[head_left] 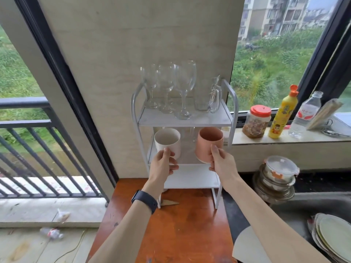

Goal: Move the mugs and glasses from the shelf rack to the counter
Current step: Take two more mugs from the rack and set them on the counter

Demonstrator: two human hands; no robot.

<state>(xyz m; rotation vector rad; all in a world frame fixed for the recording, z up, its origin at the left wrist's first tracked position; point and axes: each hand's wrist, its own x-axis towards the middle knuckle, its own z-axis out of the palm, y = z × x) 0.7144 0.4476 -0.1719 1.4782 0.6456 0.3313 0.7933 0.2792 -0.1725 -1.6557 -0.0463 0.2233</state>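
Observation:
A white three-tier shelf rack (230, 95) stands on the reddish-brown counter (186, 228) against the wall. My left hand (164, 164) grips a white mug (168, 142) in front of the middle tier. My right hand (221, 162) grips a pink mug (208, 144) beside it, tilted toward me. On the top tier stand three wine glasses (185, 86) and a clear glass mug with a handle (208, 100). Behind the two held mugs, more glassware and a small pale cup (226, 131) show dimly on the middle tier.
On the window sill to the right stand a red-lidded jar (256, 121), a yellow squeeze bottle (283, 114) and a water bottle (305, 114). Stacked bowls with a lidded container (277, 177) and a pile of plates (332, 238) sit at the right by the sink.

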